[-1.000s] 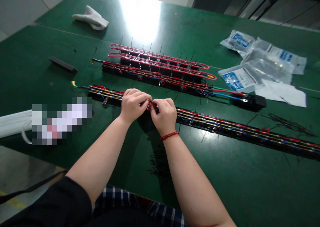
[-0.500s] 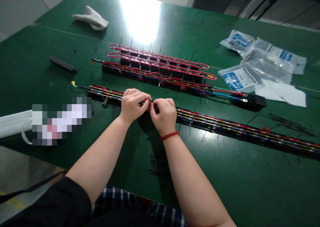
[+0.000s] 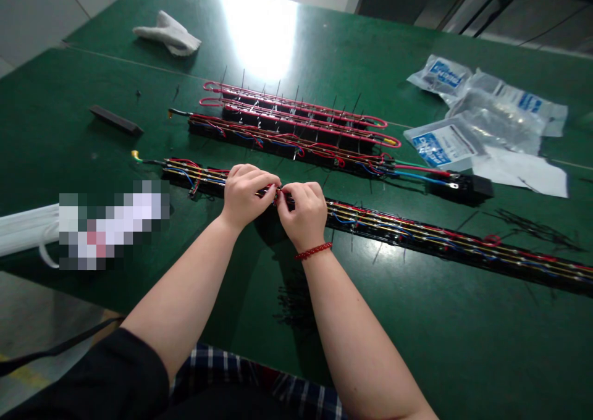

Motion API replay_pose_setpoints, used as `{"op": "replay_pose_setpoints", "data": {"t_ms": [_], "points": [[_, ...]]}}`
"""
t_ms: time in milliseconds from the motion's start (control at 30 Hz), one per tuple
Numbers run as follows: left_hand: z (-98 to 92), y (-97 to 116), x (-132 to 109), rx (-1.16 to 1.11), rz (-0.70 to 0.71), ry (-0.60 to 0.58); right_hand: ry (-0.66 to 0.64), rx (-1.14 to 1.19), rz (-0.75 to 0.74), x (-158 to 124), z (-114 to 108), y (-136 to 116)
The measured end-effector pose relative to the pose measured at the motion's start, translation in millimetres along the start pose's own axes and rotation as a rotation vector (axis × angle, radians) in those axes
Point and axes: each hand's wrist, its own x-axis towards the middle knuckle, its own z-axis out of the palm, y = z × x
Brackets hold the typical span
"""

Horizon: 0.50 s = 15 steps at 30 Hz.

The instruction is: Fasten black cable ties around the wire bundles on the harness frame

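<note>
Hands: left hand (image 3: 248, 199) and right hand (image 3: 302, 215) sit close together above the table, with a red bead bracelet (image 3: 314, 251) on the right wrist.
Grip: narrow on both sides, the fingertips pinched together on a wire bundle (image 3: 277, 195); the fingers hide which wire, or what else, lies between them.
Strip: that bundle sits at the middle of a long black strip (image 3: 398, 230) threaded with yellow, red and blue wires, flat on a green table mat (image 3: 463, 358) and running under both hands.
Beyond: a second wired strip (image 3: 287, 146) lies just past it, ending at a black connector block (image 3: 461, 188), with two red-looped bars (image 3: 296, 114) behind.
Sides: a loose tangle of thin black ties (image 3: 532, 230) lies right, below plastic bags with blue labels (image 3: 482, 111); a short black bar (image 3: 115, 120) lies left.
Far edge: a white cotton glove (image 3: 167, 34).
</note>
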Motion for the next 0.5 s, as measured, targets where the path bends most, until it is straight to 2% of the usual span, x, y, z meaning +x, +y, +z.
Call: {"op": "replay_pose_setpoints", "data": {"t_ms": [167,500], "points": [[0.2,0.5,0.5,0.02,-0.035,-0.008,-0.006,0.015,0.012,0.1,-0.3,-0.5],[-4.2,1.4,0.1,-0.008,-0.003,-0.034,0.014,0.032,0.004,-0.3,-0.3,0.2]]}}
